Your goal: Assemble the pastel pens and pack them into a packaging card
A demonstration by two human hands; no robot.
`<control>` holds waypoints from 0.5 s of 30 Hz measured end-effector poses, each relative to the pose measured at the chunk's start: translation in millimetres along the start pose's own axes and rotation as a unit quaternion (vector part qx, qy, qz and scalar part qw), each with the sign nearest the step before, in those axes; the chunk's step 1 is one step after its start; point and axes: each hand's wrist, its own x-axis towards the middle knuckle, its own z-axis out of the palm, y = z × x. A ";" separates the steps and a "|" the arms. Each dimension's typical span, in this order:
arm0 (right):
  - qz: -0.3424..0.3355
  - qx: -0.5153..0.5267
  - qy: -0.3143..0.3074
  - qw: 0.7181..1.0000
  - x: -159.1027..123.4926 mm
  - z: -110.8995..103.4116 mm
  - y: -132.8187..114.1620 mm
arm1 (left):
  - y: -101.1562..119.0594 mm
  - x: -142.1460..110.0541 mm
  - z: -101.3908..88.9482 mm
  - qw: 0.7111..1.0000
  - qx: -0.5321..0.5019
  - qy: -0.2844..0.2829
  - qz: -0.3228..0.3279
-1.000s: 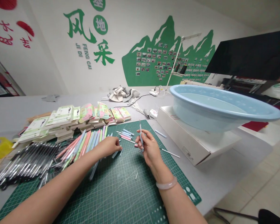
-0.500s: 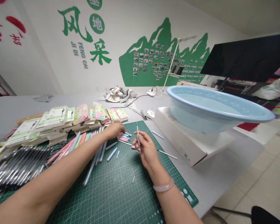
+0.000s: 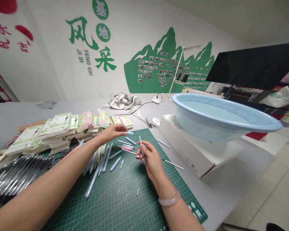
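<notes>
Shifted since the last frame: our left hand [image 3: 113, 133], raised and reaching rightward, fingers pinched on a short pale blue plastic stick [image 3: 129, 132], at 12 o'clock on the green cutting mat [image 3: 115, 205]. Next, our right hand [image 3: 153, 161], wrist turned inward, stays closed on a slim blue stick [image 3: 142, 150], tip up. Loose pink and blue sticks [image 3: 126, 144] lie at its 11 o'clock.
</notes>
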 end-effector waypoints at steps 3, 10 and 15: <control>-0.006 -0.032 0.002 0.999 -1.4 2.1 0.1 | 19.5 -11.4 -5.5 0.997 -0.068 0.042 -0.010; -0.012 -0.067 -0.002 0.998 -3.7 6.5 -0.4 | 47.3 -18.1 -12.3 0.997 -0.058 0.042 -0.001; -0.013 -0.069 -0.001 0.997 -3.5 6.2 0.6 | 54.7 -17.6 -15.2 0.999 -0.026 0.033 0.009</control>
